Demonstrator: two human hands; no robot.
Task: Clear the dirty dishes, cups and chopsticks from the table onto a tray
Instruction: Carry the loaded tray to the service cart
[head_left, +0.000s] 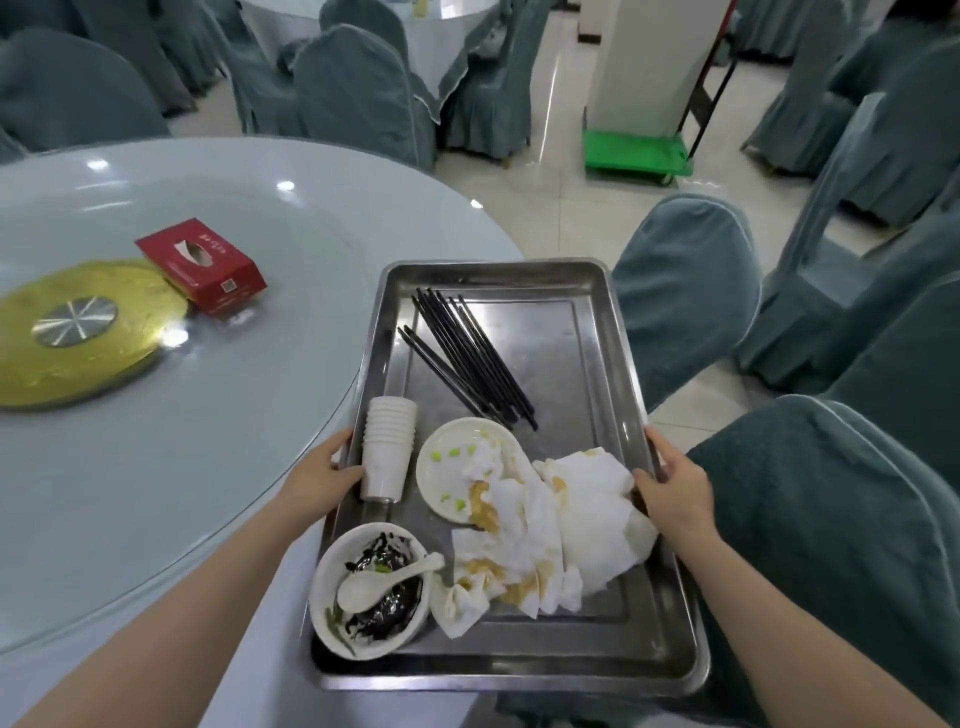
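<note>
A steel tray (582, 332) juts past the right edge of the round table. My left hand (327, 475) grips its left rim and my right hand (670, 483) grips its right rim. On the tray lie several black chopsticks (467, 353), a stack of white cups (387, 447), a white plate (452, 467) with green food bits, stained crumpled napkins (550, 525), and a white bowl (369, 592) holding dark leftovers and a white spoon (384, 579).
The round glass-topped table (171, 467) carries a red tissue box (200, 265) and a gold turntable base (78, 332). Teal-covered chairs (831, 519) crowd the right side. A green trolley (636, 150) stands on the tiled floor behind.
</note>
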